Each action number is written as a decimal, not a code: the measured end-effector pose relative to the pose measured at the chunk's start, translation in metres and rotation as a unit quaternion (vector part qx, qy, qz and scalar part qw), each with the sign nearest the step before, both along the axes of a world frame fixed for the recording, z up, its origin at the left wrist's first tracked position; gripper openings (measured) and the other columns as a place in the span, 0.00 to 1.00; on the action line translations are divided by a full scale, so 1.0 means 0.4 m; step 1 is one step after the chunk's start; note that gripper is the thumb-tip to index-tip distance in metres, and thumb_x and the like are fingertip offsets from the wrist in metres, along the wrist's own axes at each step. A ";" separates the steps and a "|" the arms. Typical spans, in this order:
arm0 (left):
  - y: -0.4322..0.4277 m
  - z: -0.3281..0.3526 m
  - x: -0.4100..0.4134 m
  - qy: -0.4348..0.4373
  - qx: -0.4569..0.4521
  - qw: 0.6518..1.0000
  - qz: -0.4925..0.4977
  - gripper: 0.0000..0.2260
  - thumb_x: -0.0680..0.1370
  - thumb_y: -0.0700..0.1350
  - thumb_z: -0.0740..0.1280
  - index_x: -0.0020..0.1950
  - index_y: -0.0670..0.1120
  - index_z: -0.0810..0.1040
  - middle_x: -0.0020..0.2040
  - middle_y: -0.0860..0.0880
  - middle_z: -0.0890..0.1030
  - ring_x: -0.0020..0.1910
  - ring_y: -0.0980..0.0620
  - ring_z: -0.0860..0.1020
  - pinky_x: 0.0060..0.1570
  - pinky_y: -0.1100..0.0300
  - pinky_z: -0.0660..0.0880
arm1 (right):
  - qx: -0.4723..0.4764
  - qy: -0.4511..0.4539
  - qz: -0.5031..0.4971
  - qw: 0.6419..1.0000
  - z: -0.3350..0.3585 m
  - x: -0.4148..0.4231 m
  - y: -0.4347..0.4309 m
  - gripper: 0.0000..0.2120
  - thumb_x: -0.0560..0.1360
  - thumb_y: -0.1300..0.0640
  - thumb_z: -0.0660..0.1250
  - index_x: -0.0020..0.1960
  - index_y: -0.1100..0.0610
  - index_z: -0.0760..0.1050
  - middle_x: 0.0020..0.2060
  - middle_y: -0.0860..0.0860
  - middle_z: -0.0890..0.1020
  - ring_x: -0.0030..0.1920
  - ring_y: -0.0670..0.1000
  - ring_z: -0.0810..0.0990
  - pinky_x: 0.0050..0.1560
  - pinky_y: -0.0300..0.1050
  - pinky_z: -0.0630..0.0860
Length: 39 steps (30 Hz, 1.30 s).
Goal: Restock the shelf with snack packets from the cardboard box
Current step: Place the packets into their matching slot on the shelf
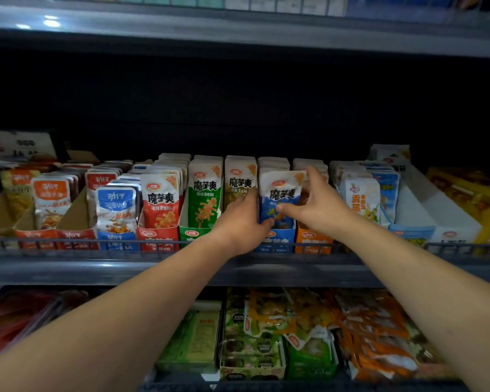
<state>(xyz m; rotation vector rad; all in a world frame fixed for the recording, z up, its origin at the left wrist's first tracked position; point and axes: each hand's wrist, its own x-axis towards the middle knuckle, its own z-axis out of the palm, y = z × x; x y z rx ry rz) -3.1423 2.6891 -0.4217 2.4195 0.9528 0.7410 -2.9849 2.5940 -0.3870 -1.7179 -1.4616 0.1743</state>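
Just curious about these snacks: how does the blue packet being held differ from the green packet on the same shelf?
The left hand and right hand grip the blue packet; the green packet stands untouched. The blue packet's lower half is blue, the green packet's green. Both share a white top with the same black lettering.

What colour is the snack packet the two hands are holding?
The plastic snack packet is white on top, blue below; head view shows it.

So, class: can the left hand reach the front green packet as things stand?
Probably yes: the green packet stands uncovered near the left hand, but that hand grips the blue packet and must release it first.
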 end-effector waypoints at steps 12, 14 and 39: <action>-0.075 -0.044 -0.030 -0.041 0.106 0.988 0.102 0.19 0.82 0.55 0.66 0.69 0.48 0.73 0.55 0.47 0.83 0.54 0.45 0.81 0.48 0.50 0.80 | -0.057 -0.190 -0.037 0.979 0.028 0.007 0.039 0.41 0.72 0.54 0.77 0.79 0.48 0.59 0.74 0.52 0.66 0.73 0.54 0.66 0.68 0.43 0.64; -0.071 -0.042 -0.024 -0.042 0.094 0.989 0.111 0.19 0.81 0.55 0.67 0.69 0.48 0.73 0.55 0.48 0.83 0.54 0.45 0.81 0.48 0.50 0.81 | -0.064 -0.212 -0.043 0.974 0.036 0.011 0.053 0.40 0.72 0.55 0.76 0.78 0.49 0.60 0.73 0.53 0.68 0.72 0.54 0.68 0.68 0.45 0.66; -0.079 -0.032 -0.072 -0.085 0.151 0.984 0.047 0.18 0.81 0.49 0.66 0.69 0.45 0.75 0.62 0.47 0.79 0.62 0.47 0.75 0.60 0.52 0.76 | 0.045 -0.263 -0.102 0.958 -0.013 -0.014 -0.020 0.29 0.75 0.51 0.72 0.74 0.54 0.68 0.66 0.54 0.71 0.69 0.55 0.66 0.68 0.50 0.66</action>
